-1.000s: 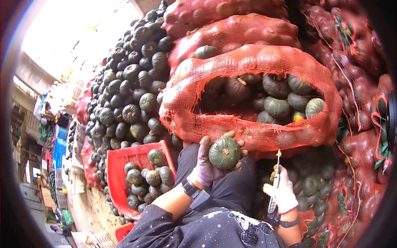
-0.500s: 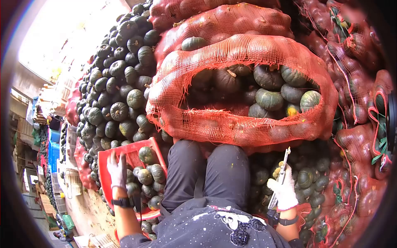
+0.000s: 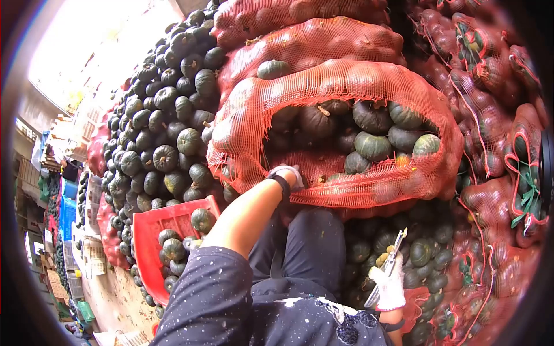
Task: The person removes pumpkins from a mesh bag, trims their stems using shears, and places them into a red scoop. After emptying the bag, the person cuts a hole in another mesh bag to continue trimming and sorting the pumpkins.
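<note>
A large red mesh sack lies cut open in front of my knees, with dark green pumpkins inside. My left hand, in a pale glove, reaches over the sack's near edge at the left end of the opening. Its fingers are mostly hidden. Low on the right, beside my leg, my right hand wears a white glove with yellowish fingertips and is closed around a slim silver metal tool pointing up and away from me. A red plastic scoop-shaped bin holding several small pumpkins stands by my left leg.
A big heap of loose pumpkins rises on the left. Behind the open sack lie more filled mesh sacks, one pumpkin resting on top. Filled sacks also crowd the right side. Loose pumpkins lie beyond my right hand.
My left hand has left the red bin and swung right to the sack's opening, pressing its near edge lower. My right hand still holds the metal tool, slightly lower in view.
</note>
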`<state>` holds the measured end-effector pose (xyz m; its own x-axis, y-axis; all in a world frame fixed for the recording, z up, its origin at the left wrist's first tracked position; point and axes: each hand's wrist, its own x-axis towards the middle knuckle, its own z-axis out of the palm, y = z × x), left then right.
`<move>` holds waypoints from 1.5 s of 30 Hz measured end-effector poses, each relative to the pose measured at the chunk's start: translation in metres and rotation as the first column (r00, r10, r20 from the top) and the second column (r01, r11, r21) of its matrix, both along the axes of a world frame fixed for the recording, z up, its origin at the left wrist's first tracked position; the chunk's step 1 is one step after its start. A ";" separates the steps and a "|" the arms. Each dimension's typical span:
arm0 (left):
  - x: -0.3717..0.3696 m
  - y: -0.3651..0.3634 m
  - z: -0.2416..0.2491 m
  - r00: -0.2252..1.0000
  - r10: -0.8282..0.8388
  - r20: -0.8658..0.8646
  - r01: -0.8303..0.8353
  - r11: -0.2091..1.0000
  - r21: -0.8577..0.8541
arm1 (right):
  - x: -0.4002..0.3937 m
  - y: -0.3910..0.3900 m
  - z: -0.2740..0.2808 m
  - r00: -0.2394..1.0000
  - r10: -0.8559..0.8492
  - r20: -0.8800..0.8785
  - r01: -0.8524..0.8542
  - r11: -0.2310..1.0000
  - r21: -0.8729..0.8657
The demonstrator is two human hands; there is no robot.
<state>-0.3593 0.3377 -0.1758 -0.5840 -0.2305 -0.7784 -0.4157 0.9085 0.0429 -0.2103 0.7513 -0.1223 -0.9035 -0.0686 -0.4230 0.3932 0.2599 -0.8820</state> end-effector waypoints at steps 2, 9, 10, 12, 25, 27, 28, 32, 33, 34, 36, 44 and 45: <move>0.010 0.000 0.008 0.984 0.173 -0.047 -0.172 0.985 0.025 | 0.003 -0.006 -0.002 0.996 -0.050 0.077 0.054 0.997 -0.055; 0.069 -0.032 0.037 0.280 0.636 -0.719 0.120 0.720 0.684 | -0.004 -0.025 0.024 0.992 0.115 -0.049 -0.115 0.993 0.008; 0.077 -0.033 0.041 0.127 0.872 -0.473 0.022 0.474 0.880 | -0.006 -0.028 0.024 0.988 0.140 -0.064 -0.140 0.990 0.008; 0.089 -0.011 0.079 0.129 0.740 -0.660 0.034 0.662 0.749 | -0.011 -0.035 0.026 0.976 0.193 -0.096 -0.192 0.981 0.018; -0.014 -0.015 0.023 0.929 0.065 -0.363 -0.076 0.997 -0.015 | -0.008 -0.048 0.032 0.970 0.233 -0.073 -0.228 0.971 0.075; -0.004 -0.007 0.017 0.989 0.033 -0.143 -0.017 0.994 0.112 | -0.004 -0.041 0.022 0.975 0.217 -0.042 -0.213 0.973 0.089; -0.002 -0.004 0.003 0.993 -0.023 -0.114 0.035 0.994 0.100 | -0.004 -0.039 0.014 0.979 0.200 -0.032 -0.198 0.978 0.072; 0.023 0.009 0.018 0.946 0.144 -0.289 -0.104 0.983 0.149 | -0.005 -0.050 0.004 0.976 0.217 -0.023 -0.215 0.975 0.053; 0.025 0.007 0.019 0.921 0.221 -0.321 -0.175 0.970 0.167 | -0.008 -0.056 0.011 0.967 0.251 -0.032 -0.249 0.967 0.061; 0.023 0.007 0.022 0.889 0.294 -0.352 -0.241 0.952 0.188 | -0.013 -0.061 0.018 0.958 0.283 -0.043 -0.280 0.958 0.070; 0.037 0.021 0.019 0.733 0.116 -0.670 -0.118 0.992 0.042 | -0.016 -0.062 0.019 0.944 0.308 -0.116 -0.300 0.951 0.079; 0.041 -0.001 0.033 -0.130 0.928 -0.348 -0.154 0.328 0.932 | -0.014 -0.054 0.013 0.934 0.304 -0.188 -0.283 0.950 0.131; 0.049 -0.015 0.040 -0.020 0.933 -0.360 -0.188 0.351 0.917 | -0.014 -0.057 0.012 0.946 0.290 -0.144 -0.275 0.955 0.112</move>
